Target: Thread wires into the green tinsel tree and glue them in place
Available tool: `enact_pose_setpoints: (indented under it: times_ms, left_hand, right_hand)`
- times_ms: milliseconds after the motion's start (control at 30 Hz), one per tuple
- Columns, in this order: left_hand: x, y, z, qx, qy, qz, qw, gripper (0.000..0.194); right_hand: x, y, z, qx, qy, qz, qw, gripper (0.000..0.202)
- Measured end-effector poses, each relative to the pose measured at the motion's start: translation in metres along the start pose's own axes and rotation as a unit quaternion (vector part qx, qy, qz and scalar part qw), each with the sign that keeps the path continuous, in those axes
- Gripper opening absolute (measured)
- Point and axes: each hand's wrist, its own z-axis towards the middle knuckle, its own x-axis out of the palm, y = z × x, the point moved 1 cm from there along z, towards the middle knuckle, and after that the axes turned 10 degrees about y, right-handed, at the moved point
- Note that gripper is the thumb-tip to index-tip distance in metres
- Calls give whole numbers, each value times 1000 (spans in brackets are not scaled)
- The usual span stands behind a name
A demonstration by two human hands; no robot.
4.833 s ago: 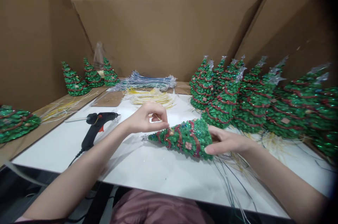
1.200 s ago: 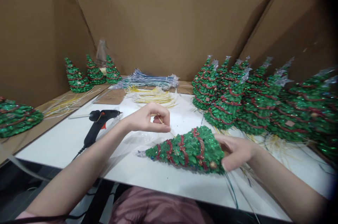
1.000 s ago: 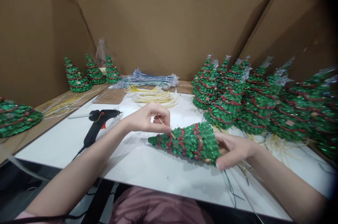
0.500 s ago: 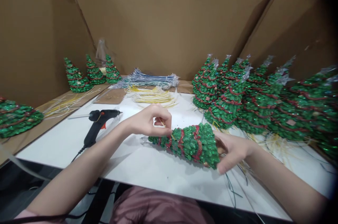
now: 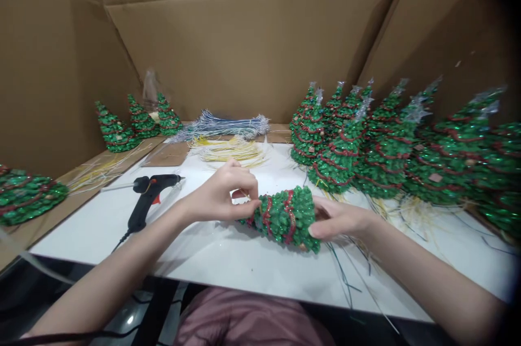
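A glittery green Christmas tree figurine with red garlands lies on its side over the white tabletop, its narrow end to the left. My right hand grips it by the broad base, the thumb on the near rim and the other fingers partly hidden behind. At the narrower part, my left hand pinches a thin yellow wire with thumb and forefinger against the branches. The tree's tip is mostly hidden behind this hand.
A black glue gun lies left of my left forearm. Behind are bundles of yellow-white wires and blue-white wires. Several finished-looking trees with clear stars crowd the right; other trees stand left. Cardboard walls enclose the table.
The view has shifted slightly. The tree has turned a little in my right hand, its base moving left, and my left fingers keep pinching the wire by it.
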Motion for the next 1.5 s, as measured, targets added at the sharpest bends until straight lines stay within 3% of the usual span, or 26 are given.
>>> enact_pose_setpoints:
  times_ms: [100, 300, 600, 933, 1500]
  left_hand:
    - [3, -5, -4, -6, -33, 46, 998, 14]
    - [12, -3, -13, -11, -91, 79, 993, 20]
    - [28, 10, -17, -79, -147, 5, 986, 20]
    - [30, 13, -16, -115, -147, -49, 981, 23]
    - [28, 12, -17, -119, -126, -14, 985, 20]
  right_hand:
    - [-1, 2, 2, -8, 3, 45, 999, 56]
    - [1, 1, 4, -7, -53, 101, 993, 54]
    - [4, 2, 5, -29, -79, 161, 983, 52]
    - [1, -3, 8, -46, -67, 175, 981, 48]
    - [4, -3, 5, 24, -115, 176, 977, 57]
